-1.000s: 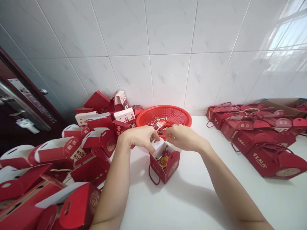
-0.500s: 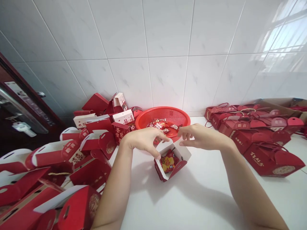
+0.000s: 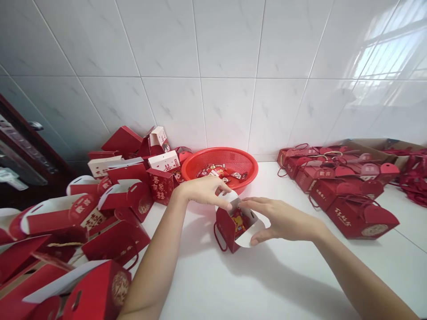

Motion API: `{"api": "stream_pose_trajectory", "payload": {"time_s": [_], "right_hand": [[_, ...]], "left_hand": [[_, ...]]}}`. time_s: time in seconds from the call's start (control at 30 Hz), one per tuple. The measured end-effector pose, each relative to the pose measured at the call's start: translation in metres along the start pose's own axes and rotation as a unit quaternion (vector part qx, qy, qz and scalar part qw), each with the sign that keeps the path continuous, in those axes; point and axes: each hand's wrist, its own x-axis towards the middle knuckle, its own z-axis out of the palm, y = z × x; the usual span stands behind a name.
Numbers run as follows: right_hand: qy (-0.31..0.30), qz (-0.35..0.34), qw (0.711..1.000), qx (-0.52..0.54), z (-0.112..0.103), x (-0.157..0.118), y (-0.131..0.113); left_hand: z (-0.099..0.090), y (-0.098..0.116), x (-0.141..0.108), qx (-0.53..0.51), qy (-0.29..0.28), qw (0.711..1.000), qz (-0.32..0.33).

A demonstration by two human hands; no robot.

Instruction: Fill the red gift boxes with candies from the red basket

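Tipped toward the camera half a second ago, an open red box [image 3: 226, 226] now stands upright on the white worktop [image 3: 200, 275], and the right hand [image 3: 283, 218], which hung to one side, has come down on its outfolded white flap [image 3: 256, 233]. Red and yellow packets [image 3: 239, 223] sit inside; a red cord handle [image 3: 216, 238] loops down the box's left side.

Just behind, near the worktop's back edge and the tiled wall [image 3: 167, 40], a red mesh basket [image 3: 230, 154] holds small wrapped pieces [image 3: 218, 171], with the left hand [image 3: 203, 190] crossing in front of its near rim. Uncovered boxes [image 3: 115, 202], several with white linings showing, crowd the left side of the worktop up to the back-left corner. Along the right side, well apart from the hands, closed boxes [image 3: 322, 193] stand packed together, the nearest lettered in gold. A brown carton [image 3: 367, 144] sits toward the back-right corner. Off the left side, keys [image 3: 11, 178] hang at a dark door [image 3: 31, 166].

Both forearms reach in from the near side, the left passing close beside the uncovered boxes. Arched palm-down, the left hand grasps the box's far rim between thumb and fingers. Opposite, the right hand is spread, clenching nothing, its thumb on the flap and its fingers stretched toward the left hand.
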Motion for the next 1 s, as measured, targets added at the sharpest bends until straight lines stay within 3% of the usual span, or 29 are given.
{"api": "stream_pose_trajectory", "payload": {"time_s": [0.23, 0.4, 0.57, 0.73, 1.0], "right_hand": [[-0.036, 0.013, 0.998, 0.054, 0.01, -0.001, 0.008], [-0.01, 0.014, 0.996, 0.084, 0.014, 0.0, 0.019], [0.06, -0.032, 0.987, 0.145, 0.022, 0.005, 0.034], [0.174, -0.004, 0.973, 0.153, 0.039, 0.015, 0.04], [0.168, 0.005, 0.962, 0.215, 0.051, 0.024, 0.046]], "left_hand": [[-0.002, 0.003, -0.002, -0.002, -0.052, 0.999, -0.003], [0.012, 0.009, 0.009, 0.029, -0.026, 0.998, -0.052], [0.024, 0.016, 0.017, 0.05, -0.03, 0.995, -0.086], [0.024, 0.015, 0.019, 0.035, -0.035, 0.998, -0.041], [0.023, 0.017, 0.015, -0.006, -0.056, 0.996, -0.063]]}}
